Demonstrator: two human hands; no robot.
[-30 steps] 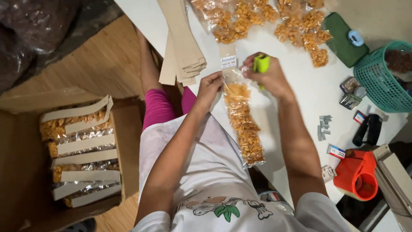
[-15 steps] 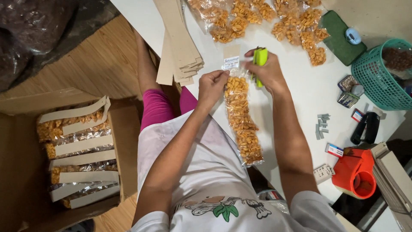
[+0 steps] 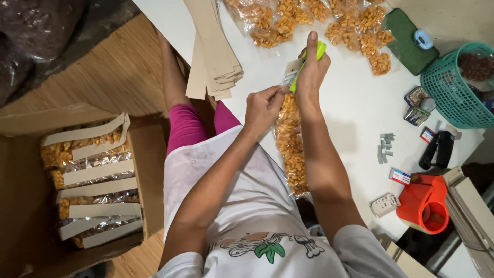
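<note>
One long clear bag of orange snacks (image 3: pixel 290 149) lies on the white table (image 3: pixel 355 108) in front of me, running from my lap up to my hands, and its top end is where the work stands. My left hand (image 3: pixel 262 105) pinches the neck of the bag, thumb and fingers closed tight on the plastic just under the folded card header (image 3: pixel 291 72). My right hand (image 3: pixel 310 69) is wrapped firmly around a green stapler (image 3: pixel 309 64), forefinger stretched along its top, its nose set at the header (whether a staple has gone in I cannot tell, since my fingers cover the spot). I judge this bag filled and topped, with only the fastening left. Several finished bags with pale card tops (image 3: pixel 92 177) lie stacked in the cardboard box (image 3: pixel 20 170) on the floor to my left, so a fair share looks done. Plenty seems left: a pile of unfolded card strips (image 3: pixel 213 49) waits near the table edge, and more open bags of snacks (image 3: pixel 309 20) lie at the far side. Spare staples (image 3: pixel 386 148) sit to my right, well apart from the bag.
</note>
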